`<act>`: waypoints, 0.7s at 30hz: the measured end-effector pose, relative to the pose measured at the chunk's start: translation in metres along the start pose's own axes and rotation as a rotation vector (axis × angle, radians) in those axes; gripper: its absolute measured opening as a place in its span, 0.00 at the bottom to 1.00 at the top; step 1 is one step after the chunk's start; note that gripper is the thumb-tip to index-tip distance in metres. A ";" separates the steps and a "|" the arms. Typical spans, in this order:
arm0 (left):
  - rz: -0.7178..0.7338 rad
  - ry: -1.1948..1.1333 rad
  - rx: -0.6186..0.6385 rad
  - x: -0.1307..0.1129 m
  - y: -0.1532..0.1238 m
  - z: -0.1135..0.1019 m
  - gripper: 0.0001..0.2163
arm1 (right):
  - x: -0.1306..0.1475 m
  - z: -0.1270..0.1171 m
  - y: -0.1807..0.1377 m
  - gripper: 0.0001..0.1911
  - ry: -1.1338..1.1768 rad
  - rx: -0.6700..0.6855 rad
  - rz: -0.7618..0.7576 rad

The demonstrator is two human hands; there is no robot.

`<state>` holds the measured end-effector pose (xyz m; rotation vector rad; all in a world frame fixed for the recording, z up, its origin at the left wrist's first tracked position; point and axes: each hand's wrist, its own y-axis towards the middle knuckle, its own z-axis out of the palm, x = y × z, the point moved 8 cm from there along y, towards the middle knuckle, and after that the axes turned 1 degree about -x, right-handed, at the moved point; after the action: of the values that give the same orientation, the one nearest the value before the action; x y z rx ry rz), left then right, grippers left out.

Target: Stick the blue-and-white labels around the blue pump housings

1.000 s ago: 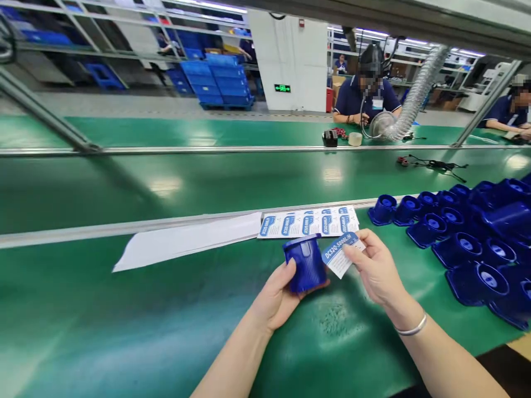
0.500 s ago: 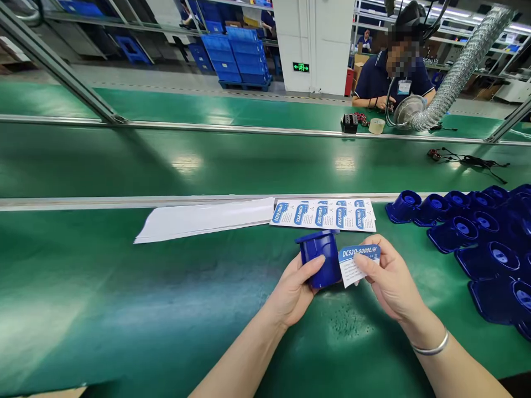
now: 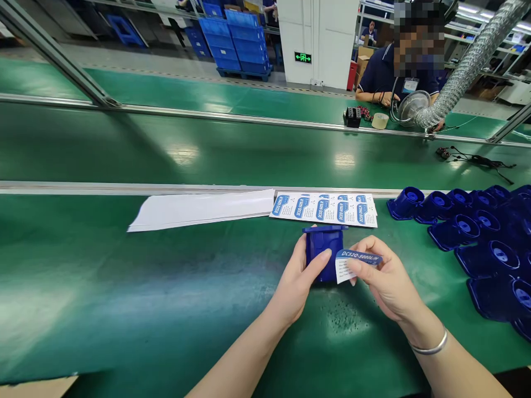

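Note:
My left hand (image 3: 295, 286) is wrapped round a blue plastic housing (image 3: 324, 250), holding it just above the green bench. My right hand (image 3: 384, 279) pinches a blue and white label (image 3: 353, 263) and has its left edge against the housing's right side. A silver bangle sits on my right wrist. Just beyond the housing lies a sheet of the same labels (image 3: 326, 209).
Several blue housings (image 3: 468, 229) are piled at the right. A white backing strip (image 3: 203, 209) lies to the left of the label sheet. Behind runs a green conveyor belt (image 3: 207, 155). A person in a dark shirt (image 3: 398, 77) works across it beside a flexible duct (image 3: 460, 66).
My right hand has brought the label in against the housing's side. My left hand has turned the housing more upright. My view has tipped down a little.

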<state>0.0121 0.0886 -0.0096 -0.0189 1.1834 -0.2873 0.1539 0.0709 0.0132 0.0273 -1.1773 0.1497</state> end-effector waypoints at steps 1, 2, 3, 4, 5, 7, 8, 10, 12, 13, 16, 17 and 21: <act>0.007 0.011 -0.001 0.000 0.000 -0.001 0.26 | 0.000 0.001 0.000 0.14 0.004 0.003 0.004; 0.010 0.016 -0.004 0.001 0.000 -0.001 0.28 | 0.000 0.001 0.000 0.14 0.003 0.004 0.010; 0.010 0.019 -0.007 0.001 0.000 -0.002 0.30 | -0.001 0.001 0.000 0.14 -0.001 0.003 0.014; 0.009 0.018 -0.007 0.002 -0.001 -0.002 0.31 | -0.001 0.000 -0.001 0.14 -0.007 -0.001 0.019; 0.006 0.017 -0.005 0.002 -0.001 -0.001 0.33 | -0.002 0.000 -0.001 0.15 -0.012 -0.008 0.025; -0.005 0.013 -0.003 0.004 -0.001 -0.001 0.35 | -0.005 -0.002 -0.003 0.16 -0.016 -0.032 0.051; -0.011 0.012 -0.006 0.005 -0.002 -0.001 0.36 | -0.006 -0.003 -0.004 0.17 -0.013 -0.047 0.066; -0.022 0.019 -0.019 0.007 -0.002 -0.002 0.37 | -0.008 -0.004 -0.005 0.18 -0.010 -0.071 0.087; -0.032 0.031 -0.027 0.009 -0.002 -0.003 0.38 | -0.009 -0.005 -0.004 0.18 -0.016 -0.084 0.083; -0.037 0.036 -0.028 0.011 -0.002 -0.003 0.38 | -0.009 -0.005 -0.004 0.18 -0.020 -0.089 0.077; -0.048 0.043 -0.025 0.014 -0.002 -0.004 0.39 | -0.011 -0.006 -0.003 0.18 -0.024 -0.108 0.069; -0.050 0.045 -0.024 0.015 -0.002 -0.004 0.39 | -0.012 -0.006 -0.002 0.18 -0.024 -0.114 0.071; -0.063 0.046 -0.021 0.017 -0.002 -0.005 0.39 | -0.015 -0.006 -0.001 0.18 -0.012 -0.113 0.088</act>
<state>0.0132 0.0834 -0.0266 -0.0682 1.2335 -0.3319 0.1541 0.0688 -0.0027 -0.1235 -1.1974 0.1606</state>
